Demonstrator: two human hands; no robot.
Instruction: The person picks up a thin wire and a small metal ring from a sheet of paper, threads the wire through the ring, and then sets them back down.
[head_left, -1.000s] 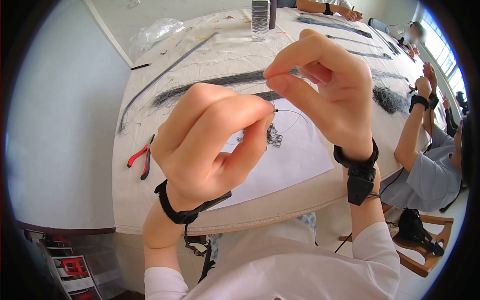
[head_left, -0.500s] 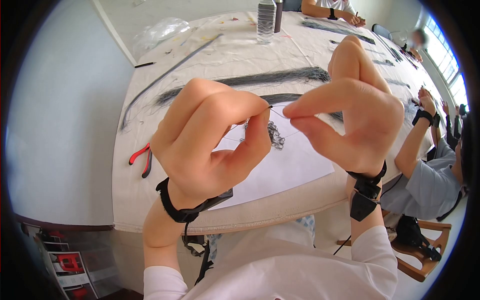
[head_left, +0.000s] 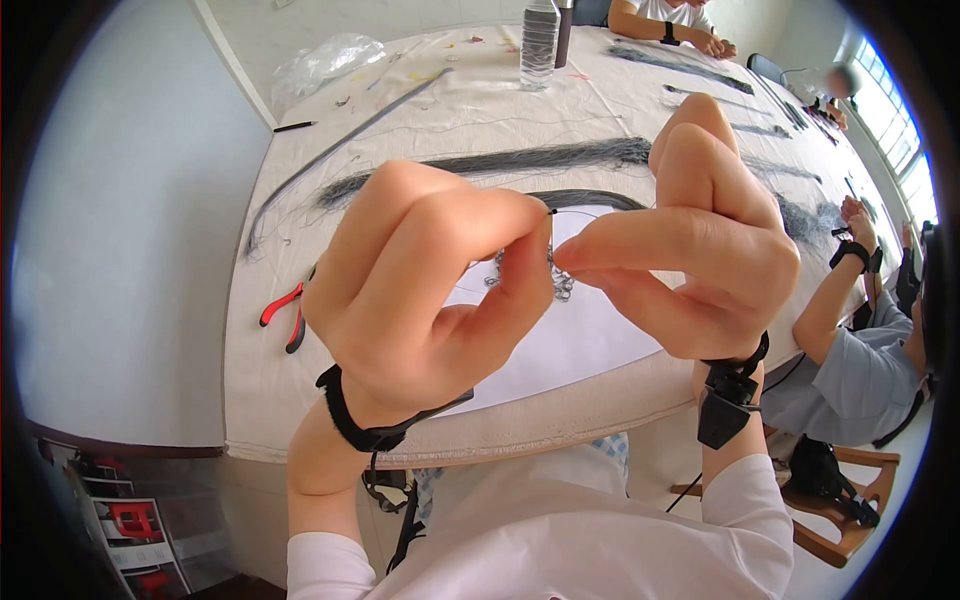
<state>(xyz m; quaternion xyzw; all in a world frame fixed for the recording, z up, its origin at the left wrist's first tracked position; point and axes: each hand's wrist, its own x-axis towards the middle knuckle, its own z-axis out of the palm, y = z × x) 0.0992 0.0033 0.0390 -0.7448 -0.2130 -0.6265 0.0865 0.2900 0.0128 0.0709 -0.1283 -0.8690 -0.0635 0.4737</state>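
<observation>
My left hand (head_left: 430,290) is closed in a pinch on a thin wire-like strand, with a small black bit (head_left: 553,212) showing at the fingertips. Close beside it, my right hand (head_left: 700,260) pinches the strand a little lower, thumb against forefinger. The strand is so fine that most of its course is hard to follow. Behind the fingers a small heap of dark loops (head_left: 563,288) lies on a white sheet of paper (head_left: 600,340), partly hidden by my hands.
Red-and-black handled pliers (head_left: 283,306) lie left of my hand. Long bundles of grey strands (head_left: 540,157) stretch across the clothed table. A water bottle (head_left: 538,45) stands at the back. One person sits at the far side, another on the right (head_left: 850,350).
My right fingertips have moved down and left, now almost touching my left fingers. The left hand has shifted slightly right, and both keep their pinch.
</observation>
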